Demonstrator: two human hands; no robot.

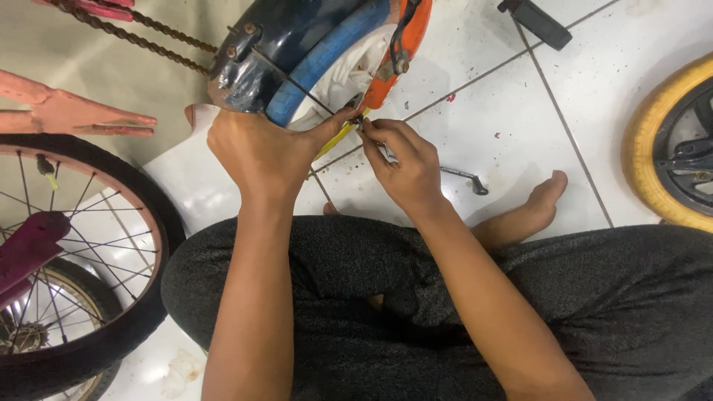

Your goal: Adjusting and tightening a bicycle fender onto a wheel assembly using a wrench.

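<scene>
Right now my left hand point(256, 152) is clamped on the blue mudguard point(319, 63); my right hand point(405, 163), just beside it, pinches a small metal tool point(388, 151) at the thumb tip, shaft running toward my wrist.

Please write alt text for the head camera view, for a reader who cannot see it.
A seated person's left hand grips a dark blue bicycle mudguard while the right hand works a small metal tool at it. A spoked wheel lies left on the white tiled floor.
</scene>
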